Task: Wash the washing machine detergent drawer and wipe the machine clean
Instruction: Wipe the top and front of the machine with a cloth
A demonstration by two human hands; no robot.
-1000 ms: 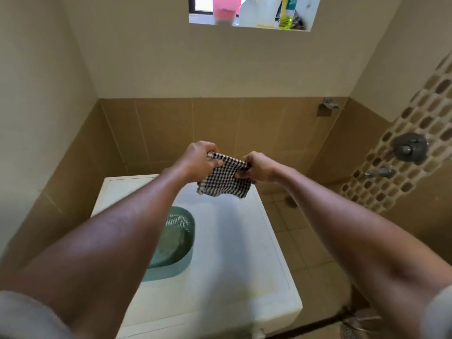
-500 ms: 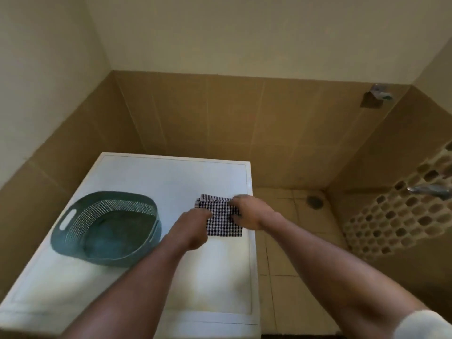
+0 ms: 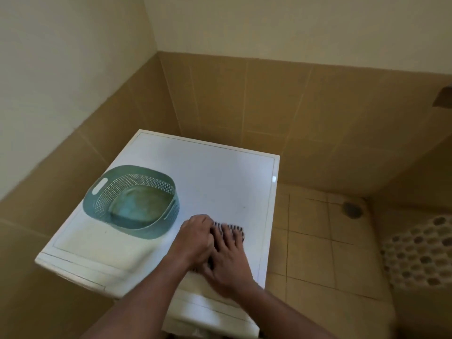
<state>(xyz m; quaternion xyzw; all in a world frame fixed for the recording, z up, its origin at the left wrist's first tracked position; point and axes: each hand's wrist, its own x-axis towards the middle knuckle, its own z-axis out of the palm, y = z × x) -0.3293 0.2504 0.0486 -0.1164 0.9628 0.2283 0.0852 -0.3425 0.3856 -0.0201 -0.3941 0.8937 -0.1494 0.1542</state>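
A white washing machine [image 3: 215,182] stands in the corner, and I see its flat top from above. On the near right part of that top lies a black-and-white checked cloth [image 3: 231,228], mostly covered by my hands. My left hand [image 3: 195,238] sits on the cloth's left side with curled fingers gripping it. My right hand [image 3: 228,263] presses flat on the cloth with fingers spread, partly overlapping the left hand. The detergent drawer is not in view.
A teal perforated plastic basket [image 3: 156,228] stands on the left half of the machine top, close to my left hand. Tan tiled walls close in behind and to the left. To the right is a tiled floor [image 3: 318,253] with a drain [image 3: 352,209].
The cloth came down from mid-air onto the machine top and slid toward the near edge. My right hand has gone from pinching it to pressing flat.
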